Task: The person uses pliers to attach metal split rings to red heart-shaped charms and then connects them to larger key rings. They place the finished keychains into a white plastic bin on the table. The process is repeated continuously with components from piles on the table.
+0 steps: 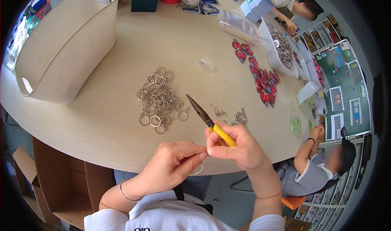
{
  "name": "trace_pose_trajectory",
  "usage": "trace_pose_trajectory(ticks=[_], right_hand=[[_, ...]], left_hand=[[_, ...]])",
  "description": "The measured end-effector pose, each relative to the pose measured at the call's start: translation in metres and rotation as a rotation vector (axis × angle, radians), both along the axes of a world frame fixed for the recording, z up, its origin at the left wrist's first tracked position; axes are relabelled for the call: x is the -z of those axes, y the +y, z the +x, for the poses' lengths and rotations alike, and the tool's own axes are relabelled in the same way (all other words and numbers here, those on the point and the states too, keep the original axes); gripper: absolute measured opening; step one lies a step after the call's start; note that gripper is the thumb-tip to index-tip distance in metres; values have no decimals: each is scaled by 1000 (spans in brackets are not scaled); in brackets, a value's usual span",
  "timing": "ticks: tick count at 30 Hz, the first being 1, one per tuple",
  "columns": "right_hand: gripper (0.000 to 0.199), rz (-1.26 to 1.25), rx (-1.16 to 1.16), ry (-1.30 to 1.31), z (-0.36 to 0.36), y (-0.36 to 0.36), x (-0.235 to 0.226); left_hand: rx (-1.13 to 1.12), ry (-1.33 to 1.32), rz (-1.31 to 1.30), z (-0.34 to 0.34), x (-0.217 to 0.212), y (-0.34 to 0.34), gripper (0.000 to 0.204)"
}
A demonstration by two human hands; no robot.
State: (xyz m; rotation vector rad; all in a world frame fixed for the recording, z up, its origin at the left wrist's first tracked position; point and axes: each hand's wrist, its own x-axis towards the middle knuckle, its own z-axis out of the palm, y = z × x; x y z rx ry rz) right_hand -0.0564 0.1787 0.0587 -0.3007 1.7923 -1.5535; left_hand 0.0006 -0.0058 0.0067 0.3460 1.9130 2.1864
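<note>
Close to the table's front edge, my left hand [167,163] pinches a key ring [198,170] at its small chain, and the ring hangs below the fingertips. My right hand [241,146] grips needle-nose pliers [200,110] with yellow handles. The dark jaws point up and to the left, away from the ring. Right thumb and fingertips meet the left ones at the chain, and what lies between them is mostly hidden. Beyond my hands lies a pile of key rings [159,98]. Small metal links [240,117] lie in little heaps to the right.
A tall cream bin [67,47] stands at the left. Red flip-flop-shaped charms [260,78] spread at the right, beside a white tub [269,47] of metal rings. A small clear plastic piece [207,66] lies mid-table. Two people [317,170] [287,11] are at the right.
</note>
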Motion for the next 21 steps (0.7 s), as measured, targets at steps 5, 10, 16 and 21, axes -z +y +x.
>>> trace_pose_trajectory(ticks=[5,10,16,21], right_hand=[[14,33,-14,30,0,0,1],[13,15,65,100,5,-5,1],[11,-15,198,227,18,-9,13],[9,15,281,470,27,-16,18]], left_hand=[[-9,118,-73,-2,-4,-1,9],[-95,205,-149,1,-5,1,10],[-291,295,-175,6,6,11,10],[-374,381,-202,3,8,18,10]])
